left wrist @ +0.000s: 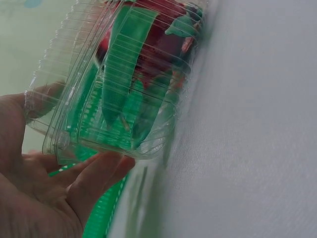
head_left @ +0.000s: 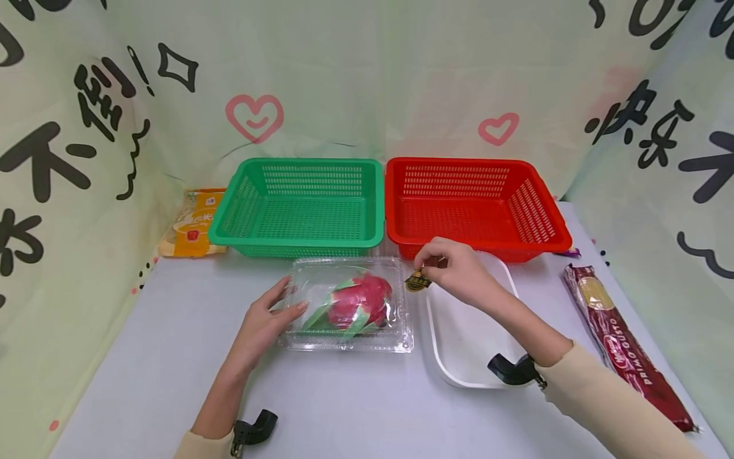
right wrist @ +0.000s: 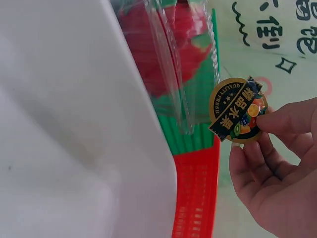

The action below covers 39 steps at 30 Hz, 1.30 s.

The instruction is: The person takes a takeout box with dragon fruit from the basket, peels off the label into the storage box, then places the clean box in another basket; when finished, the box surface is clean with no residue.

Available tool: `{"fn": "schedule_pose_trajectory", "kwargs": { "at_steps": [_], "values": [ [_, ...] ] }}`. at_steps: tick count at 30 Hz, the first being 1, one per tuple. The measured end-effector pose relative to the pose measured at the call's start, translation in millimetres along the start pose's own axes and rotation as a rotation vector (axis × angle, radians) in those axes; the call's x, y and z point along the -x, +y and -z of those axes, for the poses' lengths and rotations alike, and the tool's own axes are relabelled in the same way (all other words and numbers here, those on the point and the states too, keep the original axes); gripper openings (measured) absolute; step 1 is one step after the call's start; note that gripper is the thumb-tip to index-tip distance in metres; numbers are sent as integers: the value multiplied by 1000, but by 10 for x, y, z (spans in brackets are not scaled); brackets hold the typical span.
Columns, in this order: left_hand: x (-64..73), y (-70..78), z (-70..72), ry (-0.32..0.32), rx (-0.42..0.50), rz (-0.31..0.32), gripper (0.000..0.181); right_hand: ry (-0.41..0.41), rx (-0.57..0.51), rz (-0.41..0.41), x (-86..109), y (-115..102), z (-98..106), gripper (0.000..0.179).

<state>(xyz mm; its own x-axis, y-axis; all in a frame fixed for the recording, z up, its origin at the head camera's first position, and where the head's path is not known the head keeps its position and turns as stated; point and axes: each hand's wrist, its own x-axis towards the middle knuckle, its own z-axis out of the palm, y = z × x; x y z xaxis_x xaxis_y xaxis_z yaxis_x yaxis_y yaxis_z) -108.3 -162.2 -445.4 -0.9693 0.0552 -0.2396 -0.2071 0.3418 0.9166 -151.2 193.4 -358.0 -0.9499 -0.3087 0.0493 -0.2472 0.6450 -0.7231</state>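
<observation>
A clear plastic clamshell box (head_left: 351, 341) holds a dragon fruit (head_left: 362, 301), red with green scales. The box rests on the white table with its lid closed. My left hand (head_left: 269, 319) grips the box's left end, thumb and fingers spread around its edge; the left wrist view shows the fingers (left wrist: 96, 181) against the plastic. Just beyond the box's right side, my right hand (head_left: 459, 271) pinches a round sticker (right wrist: 237, 110) between thumb and fingertips. The sticker is black and gold with a fruit picture and faces the right wrist camera.
A green basket (head_left: 298, 247) and a red basket (head_left: 476, 245) stand behind the box. A white tray (head_left: 467, 338) lies under my right forearm. At left is an orange snack packet (head_left: 195, 223); a long dark red packet (head_left: 631, 350) lies along the right edge.
</observation>
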Motion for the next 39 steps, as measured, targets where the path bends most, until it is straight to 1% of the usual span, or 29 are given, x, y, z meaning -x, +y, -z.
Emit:
{"fn": "schedule_pose_trajectory", "kwargs": {
  "at_steps": [6,9,15,19,23,30,36,39],
  "values": [
    [4,-2,6,-9,2,0,82,6,72,-66,115,185,151,17],
    [8,2,13,-9,-11,2,83,-8,96,-97,188,280,199,19],
    [9,15,33,-6,-31,3,84,-70,184,-83,285,458,207,20],
    [3,14,33,-8,-40,1,84,-117,188,-91,315,557,193,15],
    [-3,9,33,-12,-40,-2,84,-130,202,-100,322,632,187,15],
    [1,15,43,-28,-42,7,85,-148,223,-118,314,670,208,15],
    [9,21,46,-40,-56,11,86,-127,269,-113,321,646,236,19],
    [11,20,44,-39,-61,12,86,-126,270,-104,338,636,269,19]
  ]
}}
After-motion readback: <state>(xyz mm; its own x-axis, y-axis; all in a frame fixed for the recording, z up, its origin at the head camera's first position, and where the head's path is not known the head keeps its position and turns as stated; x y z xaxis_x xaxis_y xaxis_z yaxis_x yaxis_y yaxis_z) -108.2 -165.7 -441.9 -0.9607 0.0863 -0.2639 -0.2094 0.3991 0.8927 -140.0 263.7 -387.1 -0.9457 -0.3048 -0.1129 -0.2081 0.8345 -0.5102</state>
